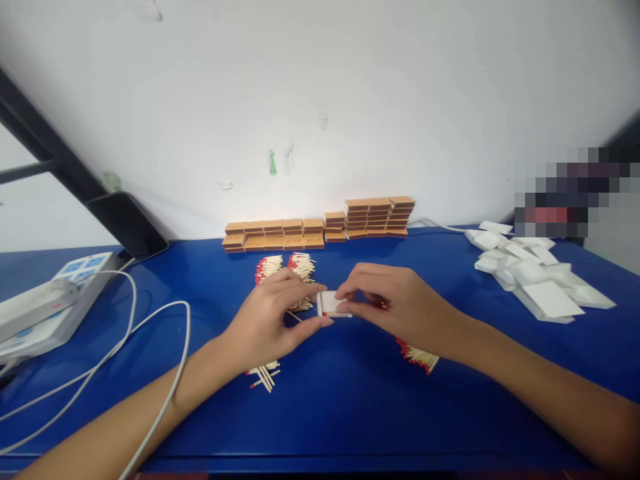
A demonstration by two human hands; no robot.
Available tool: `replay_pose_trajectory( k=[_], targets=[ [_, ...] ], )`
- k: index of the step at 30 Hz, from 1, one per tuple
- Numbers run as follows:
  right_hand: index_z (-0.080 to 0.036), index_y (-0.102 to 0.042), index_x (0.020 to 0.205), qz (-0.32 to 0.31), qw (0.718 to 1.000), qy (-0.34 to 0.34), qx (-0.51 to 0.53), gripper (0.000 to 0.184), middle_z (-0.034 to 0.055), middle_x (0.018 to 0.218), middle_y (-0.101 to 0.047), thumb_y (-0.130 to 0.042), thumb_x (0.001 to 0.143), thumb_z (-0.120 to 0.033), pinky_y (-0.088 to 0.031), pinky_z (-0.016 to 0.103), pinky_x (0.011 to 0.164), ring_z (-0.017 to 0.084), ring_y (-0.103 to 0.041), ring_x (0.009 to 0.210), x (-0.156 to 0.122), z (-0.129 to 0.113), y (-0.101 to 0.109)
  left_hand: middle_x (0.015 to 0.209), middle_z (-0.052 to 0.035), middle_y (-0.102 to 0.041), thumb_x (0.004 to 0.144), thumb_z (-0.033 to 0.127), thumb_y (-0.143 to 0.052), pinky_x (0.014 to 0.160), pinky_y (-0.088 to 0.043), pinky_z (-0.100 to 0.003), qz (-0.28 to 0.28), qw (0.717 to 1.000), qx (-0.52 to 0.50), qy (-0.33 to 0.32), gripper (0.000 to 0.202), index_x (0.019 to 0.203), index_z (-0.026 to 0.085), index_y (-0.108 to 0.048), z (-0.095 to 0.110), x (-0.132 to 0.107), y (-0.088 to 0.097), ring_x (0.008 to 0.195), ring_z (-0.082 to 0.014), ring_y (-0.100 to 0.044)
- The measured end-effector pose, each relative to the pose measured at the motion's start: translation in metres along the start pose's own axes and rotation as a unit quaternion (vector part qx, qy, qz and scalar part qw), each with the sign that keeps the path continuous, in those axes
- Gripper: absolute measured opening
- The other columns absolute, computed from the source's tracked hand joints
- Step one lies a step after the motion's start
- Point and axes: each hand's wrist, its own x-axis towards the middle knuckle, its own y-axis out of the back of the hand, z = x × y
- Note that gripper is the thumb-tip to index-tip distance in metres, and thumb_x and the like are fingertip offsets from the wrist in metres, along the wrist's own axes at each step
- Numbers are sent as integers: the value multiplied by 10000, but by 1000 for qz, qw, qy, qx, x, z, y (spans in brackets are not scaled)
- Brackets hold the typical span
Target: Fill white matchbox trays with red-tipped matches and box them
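A small white matchbox tray (pixel 327 301) is between my two hands above the blue table. My left hand (pixel 277 313) grips its left end, with the thumb on the near side and fingers on the far side. My right hand (pixel 390 300) is curled at the right end, with thumb and forefinger reaching into the tray. A match (pixel 327 314) lies along the tray's near side, its red head to the left, by my right thumb. Red match heads (pixel 384 305) show in the hollow of my right hand; the sticks are hidden. Loose match piles (pixel 301 265) are partly behind my left hand.
Stacked brown matchboxes (pixel 274 237) line the wall. White empty trays (pixel 530 267) are heaped at right. Loose matches (pixel 265 378) lie below my left wrist, another pile (pixel 420 355) under my right. At left are a power strip (pixel 75 287) and a white cable (pixel 187 327) crossing my left forearm.
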Motion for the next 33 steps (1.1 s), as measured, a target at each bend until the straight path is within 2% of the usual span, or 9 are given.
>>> replay_pose_trajectory(
  k=[4,6,9,11,15,19,23,33],
  targets=[
    [-258,-763,942,23,997,-18,-71,292,26,791,-708,-620,1008,-503,-424,316,624,158,-561,638,4,16,27,1015,-92,-792,942,349,-786,863,-579,-414,21,1000,10,2,371,1264,174,-731,-2,-1,2,954,-246,-676],
    [-263,-767,932,13,990,-61,-124,304,23,741,-700,-609,991,-516,-421,330,633,172,-570,635,5,33,45,1004,-97,-785,943,344,-784,855,-577,-417,29,999,23,0,368,1263,171,-730,-5,-1,3,952,-250,-674],
    [-230,-769,878,-76,975,-143,-155,327,41,718,-709,-663,914,-537,-421,331,607,186,-599,631,4,61,67,940,-100,-774,952,336,-772,827,-572,-421,30,999,45,-2,359,1253,145,-729,-9,-2,4,921,-254,-664],
    [-219,-769,878,-124,962,-189,-151,368,47,721,-720,-691,877,-579,-423,325,597,187,-610,627,3,74,74,918,-101,-770,953,347,-770,813,-569,-423,30,998,54,-2,364,1246,134,-731,-12,-2,5,896,-254,-657],
    [-210,-735,770,-191,942,-229,-156,432,52,735,-739,-710,840,-636,-424,311,596,181,-632,642,1,80,72,929,-104,-767,951,358,-774,806,-569,-419,35,998,58,-11,380,1253,132,-730,-15,-2,6,897,-252,-653],
    [-214,-711,765,-230,935,-230,-140,393,53,757,-753,-672,855,-595,-419,301,571,179,-645,644,-1,77,62,910,-104,-766,956,349,-770,804,-566,-416,32,997,63,-12,382,1258,118,-731,-16,-1,6,888,-251,-648],
    [-223,-704,788,-239,934,-234,-128,270,49,792,-759,-668,848,-483,-441,312,582,184,-650,660,-2,77,59,917,-107,-764,952,353,-773,800,-565,-414,38,997,64,-18,387,1257,117,-735,-16,-2,6,888,-252,-644],
    [-224,-680,803,-251,921,-264,-135,149,38,810,-754,-675,820,-372,-437,325,591,191,-651,679,-1,73,57,914,-108,-758,950,349,-775,804,-564,-409,31,998,59,-18,406,1279,115,-731,-17,-2,5,891,-252,-650]
  ],
)
